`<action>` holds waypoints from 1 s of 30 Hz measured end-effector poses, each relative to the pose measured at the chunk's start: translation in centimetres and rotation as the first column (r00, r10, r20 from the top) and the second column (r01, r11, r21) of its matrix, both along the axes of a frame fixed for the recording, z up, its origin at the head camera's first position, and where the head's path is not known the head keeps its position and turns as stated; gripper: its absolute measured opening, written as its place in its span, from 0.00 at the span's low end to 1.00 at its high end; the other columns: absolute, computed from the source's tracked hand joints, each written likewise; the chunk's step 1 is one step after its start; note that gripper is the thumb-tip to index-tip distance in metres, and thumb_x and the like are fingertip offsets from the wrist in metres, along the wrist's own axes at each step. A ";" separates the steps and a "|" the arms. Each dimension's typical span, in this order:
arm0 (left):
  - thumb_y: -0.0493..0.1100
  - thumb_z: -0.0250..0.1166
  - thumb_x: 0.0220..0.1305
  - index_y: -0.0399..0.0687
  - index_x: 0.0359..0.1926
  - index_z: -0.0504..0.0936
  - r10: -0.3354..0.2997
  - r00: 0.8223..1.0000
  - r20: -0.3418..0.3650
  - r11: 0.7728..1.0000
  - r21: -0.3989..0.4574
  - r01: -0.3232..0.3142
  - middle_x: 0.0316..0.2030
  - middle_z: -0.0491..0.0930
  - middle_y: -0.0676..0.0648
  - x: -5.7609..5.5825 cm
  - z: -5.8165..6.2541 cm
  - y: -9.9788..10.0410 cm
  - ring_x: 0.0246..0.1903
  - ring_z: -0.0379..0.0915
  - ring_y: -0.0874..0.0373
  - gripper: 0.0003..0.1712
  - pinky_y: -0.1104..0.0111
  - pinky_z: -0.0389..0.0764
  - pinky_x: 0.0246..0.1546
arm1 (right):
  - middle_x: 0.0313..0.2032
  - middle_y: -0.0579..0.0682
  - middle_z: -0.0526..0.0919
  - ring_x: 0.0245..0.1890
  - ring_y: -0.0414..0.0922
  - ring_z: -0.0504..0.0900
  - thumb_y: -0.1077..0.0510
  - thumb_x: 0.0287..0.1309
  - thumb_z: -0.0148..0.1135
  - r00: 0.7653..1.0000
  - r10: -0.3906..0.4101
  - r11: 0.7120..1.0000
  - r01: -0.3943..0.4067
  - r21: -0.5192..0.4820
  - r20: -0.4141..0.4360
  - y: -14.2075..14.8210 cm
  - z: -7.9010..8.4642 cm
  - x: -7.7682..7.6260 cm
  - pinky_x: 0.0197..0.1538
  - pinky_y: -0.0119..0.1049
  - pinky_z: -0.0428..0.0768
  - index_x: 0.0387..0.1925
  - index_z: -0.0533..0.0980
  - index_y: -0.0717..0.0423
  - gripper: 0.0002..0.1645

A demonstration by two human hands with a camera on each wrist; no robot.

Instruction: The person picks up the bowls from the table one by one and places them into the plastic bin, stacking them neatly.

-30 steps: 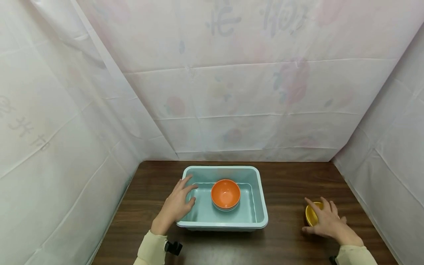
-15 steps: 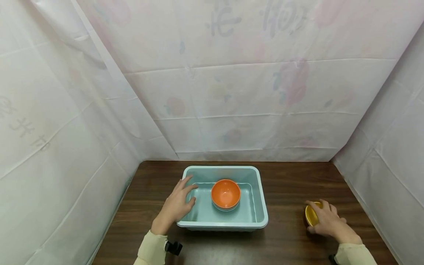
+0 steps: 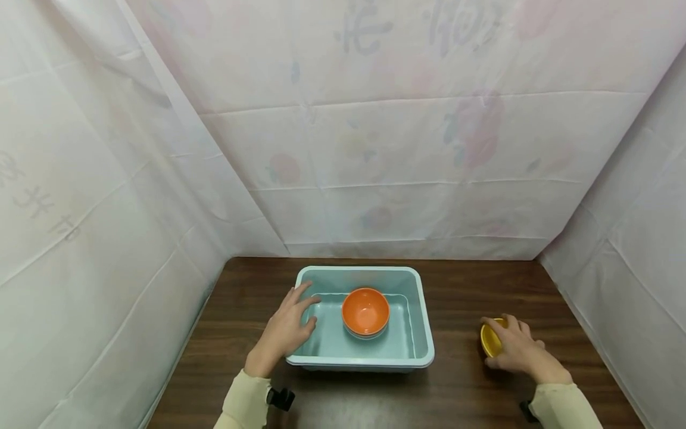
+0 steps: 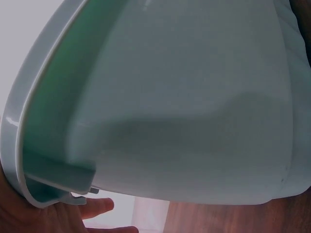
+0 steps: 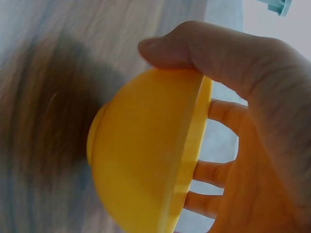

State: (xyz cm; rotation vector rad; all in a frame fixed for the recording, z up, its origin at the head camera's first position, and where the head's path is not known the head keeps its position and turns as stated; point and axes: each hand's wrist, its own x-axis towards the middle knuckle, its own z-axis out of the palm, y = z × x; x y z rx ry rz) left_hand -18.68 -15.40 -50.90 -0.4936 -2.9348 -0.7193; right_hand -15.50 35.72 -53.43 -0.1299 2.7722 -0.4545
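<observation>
A yellow bowl (image 3: 490, 338) is at the right side of the table. My right hand (image 3: 517, 348) grips its rim, thumb on the outer wall and fingers over the far edge; in the right wrist view the yellow bowl (image 5: 146, 150) hangs over its shadow on the wood. In the middle stands a pale blue-green basin (image 3: 375, 361). An orange bowl (image 3: 365, 311) sits in it, stacked on a paler bowl whose edge shows below. My left hand (image 3: 285, 328) rests at the basin's left rim with spread fingers; the left wrist view shows it against the basin's outer wall (image 4: 194, 97).
The dark wooden table (image 3: 455, 393) runs back to a hanging white printed sheet (image 3: 407, 149). More white sheeting encloses the left (image 3: 107, 208) and right (image 3: 643, 238) sides. Bare wood lies between the basin and the yellow bowl.
My right hand has closed its fingers on the yellow bowl and moved it slightly left and away from me. My left hand and the basin stay in place.
</observation>
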 end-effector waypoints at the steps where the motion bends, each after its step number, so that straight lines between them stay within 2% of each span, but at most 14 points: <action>1: 0.45 0.68 0.68 0.50 0.62 0.83 0.000 1.000 0.010 1.000 -0.002 0.001 0.78 0.60 0.45 0.0 0.1 0.0 0.77 0.53 0.33 0.22 0.38 0.71 0.67 | 0.68 0.79 0.55 0.64 0.84 0.57 0.44 0.46 0.79 1.000 0.001 1.000 -0.001 -0.002 0.003 -0.2 0.1 -0.1 0.41 0.84 0.68 0.73 0.65 0.51 0.54; 5: 0.45 0.67 0.69 0.51 0.63 0.83 -0.001 0.999 0.045 1.000 -0.005 0.001 0.79 0.58 0.46 0.0 0.1 0.0 0.78 0.52 0.34 0.22 0.39 0.70 0.68 | 0.69 0.78 0.55 0.65 0.84 0.57 0.46 0.47 0.79 1.000 0.016 1.000 -0.016 -0.005 -0.015 -1.1 0.4 -0.2 0.41 0.83 0.68 0.73 0.65 0.51 0.53; 13: 0.44 0.67 0.69 0.50 0.63 0.83 -0.004 0.999 0.044 1.000 0.003 0.004 0.79 0.59 0.46 0.0 0.0 0.0 0.77 0.52 0.34 0.22 0.39 0.70 0.68 | 0.70 0.76 0.58 0.65 0.81 0.60 0.43 0.47 0.80 0.988 0.070 0.998 -0.070 0.006 -0.140 -2.9 0.9 -0.3 0.43 0.82 0.70 0.73 0.67 0.48 0.53; 21: 0.45 0.67 0.69 0.49 0.63 0.83 -0.014 1.000 0.027 1.000 0.007 0.014 0.78 0.59 0.45 -0.1 -0.2 0.0 0.77 0.52 0.34 0.22 0.39 0.70 0.68 | 0.70 0.74 0.59 0.65 0.79 0.62 0.44 0.45 0.80 0.975 0.087 0.996 -0.087 0.011 -0.203 -4.6 1.8 -1.1 0.42 0.80 0.72 0.72 0.68 0.45 0.52; 30: 0.43 0.69 0.67 0.50 0.60 0.84 -0.006 1.000 -0.010 1.000 0.009 0.006 0.77 0.61 0.43 -0.1 0.0 0.0 0.76 0.54 0.32 0.21 0.38 0.70 0.68 | 0.72 0.72 0.58 0.66 0.78 0.63 0.44 0.48 0.79 0.963 0.097 0.995 -0.096 0.019 -0.251 -6.4 3.8 -1.7 0.44 0.81 0.72 0.74 0.67 0.44 0.52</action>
